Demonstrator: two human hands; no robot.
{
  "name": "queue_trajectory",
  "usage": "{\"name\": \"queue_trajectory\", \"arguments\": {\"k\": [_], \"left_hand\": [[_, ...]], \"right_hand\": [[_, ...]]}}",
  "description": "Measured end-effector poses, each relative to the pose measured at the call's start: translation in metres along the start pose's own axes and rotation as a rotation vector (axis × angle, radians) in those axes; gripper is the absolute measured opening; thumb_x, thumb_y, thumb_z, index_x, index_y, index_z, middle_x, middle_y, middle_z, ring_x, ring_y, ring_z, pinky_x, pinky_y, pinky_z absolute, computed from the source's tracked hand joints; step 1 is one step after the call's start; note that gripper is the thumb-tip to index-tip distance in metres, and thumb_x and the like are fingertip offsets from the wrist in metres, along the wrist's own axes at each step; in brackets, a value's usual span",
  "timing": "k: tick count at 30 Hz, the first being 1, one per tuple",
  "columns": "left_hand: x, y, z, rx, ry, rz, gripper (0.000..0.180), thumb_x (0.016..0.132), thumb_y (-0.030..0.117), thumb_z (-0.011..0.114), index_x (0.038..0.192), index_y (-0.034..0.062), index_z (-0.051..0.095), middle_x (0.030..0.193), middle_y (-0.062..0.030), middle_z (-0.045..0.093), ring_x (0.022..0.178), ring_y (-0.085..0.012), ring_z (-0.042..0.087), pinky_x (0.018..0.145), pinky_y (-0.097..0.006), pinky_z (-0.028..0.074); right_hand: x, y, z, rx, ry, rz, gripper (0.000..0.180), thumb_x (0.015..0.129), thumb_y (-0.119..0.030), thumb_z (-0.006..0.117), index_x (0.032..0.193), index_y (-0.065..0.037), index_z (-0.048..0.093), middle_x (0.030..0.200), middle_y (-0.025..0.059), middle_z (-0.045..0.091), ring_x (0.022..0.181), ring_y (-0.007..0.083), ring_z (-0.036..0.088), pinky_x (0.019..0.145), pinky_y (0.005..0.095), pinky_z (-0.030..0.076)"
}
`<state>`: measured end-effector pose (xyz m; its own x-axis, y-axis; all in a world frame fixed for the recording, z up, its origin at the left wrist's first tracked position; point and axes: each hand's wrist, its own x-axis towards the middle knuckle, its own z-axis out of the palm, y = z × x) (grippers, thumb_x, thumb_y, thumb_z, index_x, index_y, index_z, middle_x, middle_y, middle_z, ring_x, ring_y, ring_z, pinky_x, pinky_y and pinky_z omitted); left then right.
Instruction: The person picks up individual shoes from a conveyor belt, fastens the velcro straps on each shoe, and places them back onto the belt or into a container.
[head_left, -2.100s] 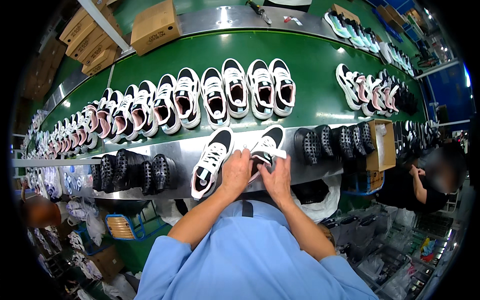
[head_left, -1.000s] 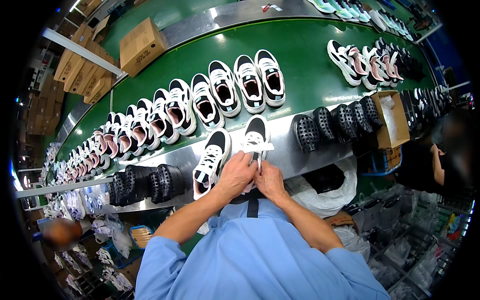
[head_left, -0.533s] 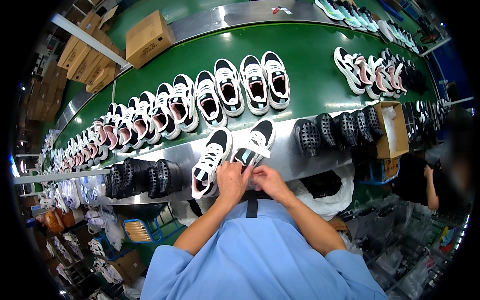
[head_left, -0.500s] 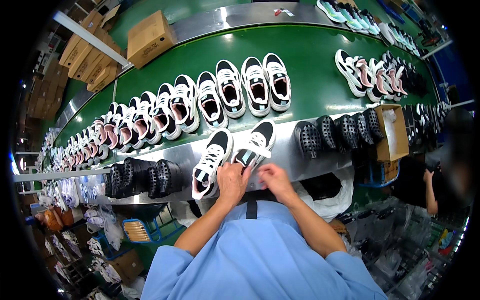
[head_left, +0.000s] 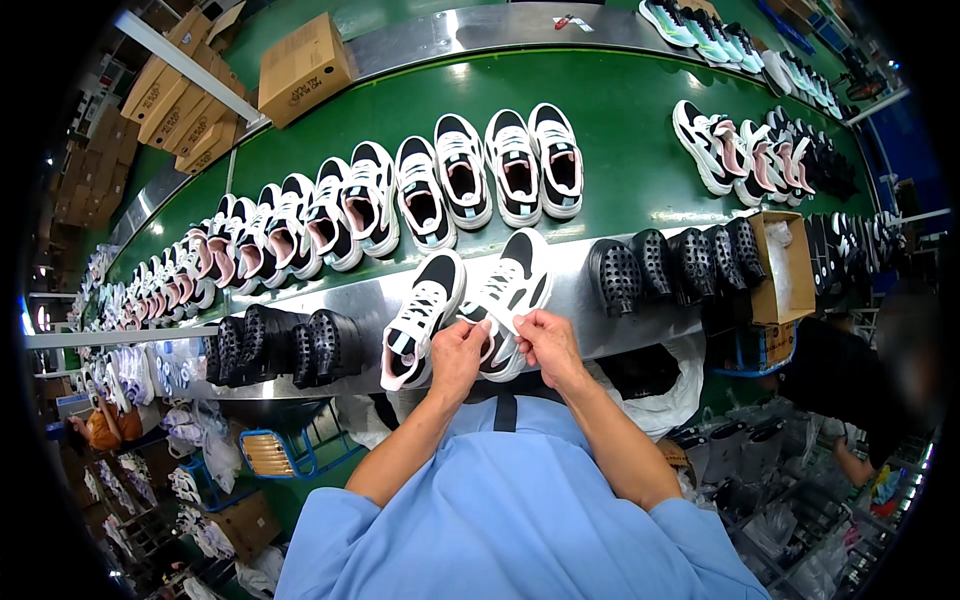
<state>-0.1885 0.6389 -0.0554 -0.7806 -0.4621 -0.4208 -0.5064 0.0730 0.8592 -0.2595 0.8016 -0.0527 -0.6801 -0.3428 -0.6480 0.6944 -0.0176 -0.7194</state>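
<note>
Two black-and-white sneakers stand side by side on the metal ledge in front of me, toes pointing away. My left hand [head_left: 458,355] is closed in a pinch at the left side of the right-hand sneaker's [head_left: 516,265] opening. Opposite it, my right hand [head_left: 548,345] pinches a white part at the other side of that opening. Whether the white part is lace or upper edge, I cannot tell. The left-hand sneaker [head_left: 432,288] is laced and untouched, close beside my left hand. My hands partly hide the heel of the sneaker they grip.
A long row of similar sneakers [head_left: 458,165] lines the green conveyor belt [head_left: 630,130]. Black studded shoe-shaped forms [head_left: 615,275] stand right of me, with more black forms [head_left: 265,335] at left. A cardboard box [head_left: 785,270] sits at the ledge's right end. Another person [head_left: 850,385] is at far right.
My right hand has come in and taken hold of the right-hand sneaker's white part. That sneaker's tongue and strap area now lies differently, and its toe points slightly farther away.
</note>
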Motion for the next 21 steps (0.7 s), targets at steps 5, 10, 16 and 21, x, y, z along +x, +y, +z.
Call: {"name": "queue_trajectory", "arguments": {"k": [5,10,16,21], "left_hand": [[0.002,-0.005,0.003,-0.138,0.006,-0.086,0.031,0.096,0.024,0.075,0.086,-0.0056,0.075,0.069,-0.0058,0.069,0.062,-0.0126,0.056,0.06,-0.033,0.046],[-0.004,0.001,0.002,-0.004,0.044,-0.019,0.03,0.095,0.024,0.075,0.086,-0.0051,0.074,0.07,-0.0141,0.069,0.063,-0.0215,0.062,0.063,-0.038,0.048],[-0.016,0.0,0.011,0.319,0.036,0.24,0.021,0.094,0.02,0.075,0.097,-0.0011,0.076,0.084,-0.0211,0.069,0.077,-0.0359,0.067,0.071,-0.045,0.051],[-0.019,0.02,-0.014,0.508,0.06,0.579,0.014,0.088,0.011,0.077,0.098,0.0027,0.073,0.09,-0.0185,0.066,0.087,-0.039,0.064,0.077,-0.047,0.052]], "right_hand": [[0.01,0.02,-0.002,-0.251,0.032,-0.127,0.027,0.099,-0.025,0.072,0.091,0.0,0.069,0.074,0.0066,0.066,0.06,0.0145,0.058,0.054,0.034,0.047],[0.003,0.017,0.001,-0.872,0.087,-0.475,0.03,0.099,-0.028,0.064,0.087,-0.001,0.066,0.083,0.0188,0.071,0.076,0.0402,0.068,0.068,0.0534,0.052],[-0.009,0.007,0.002,-1.415,0.109,-0.663,0.022,0.099,-0.02,0.06,0.094,0.0,0.066,0.09,0.0215,0.073,0.088,0.0454,0.069,0.076,0.0546,0.056],[-0.017,0.0,-0.011,-1.391,0.132,-0.419,0.028,0.097,-0.024,0.065,0.099,0.003,0.065,0.093,0.0252,0.074,0.087,0.048,0.07,0.079,0.0556,0.056]]}}
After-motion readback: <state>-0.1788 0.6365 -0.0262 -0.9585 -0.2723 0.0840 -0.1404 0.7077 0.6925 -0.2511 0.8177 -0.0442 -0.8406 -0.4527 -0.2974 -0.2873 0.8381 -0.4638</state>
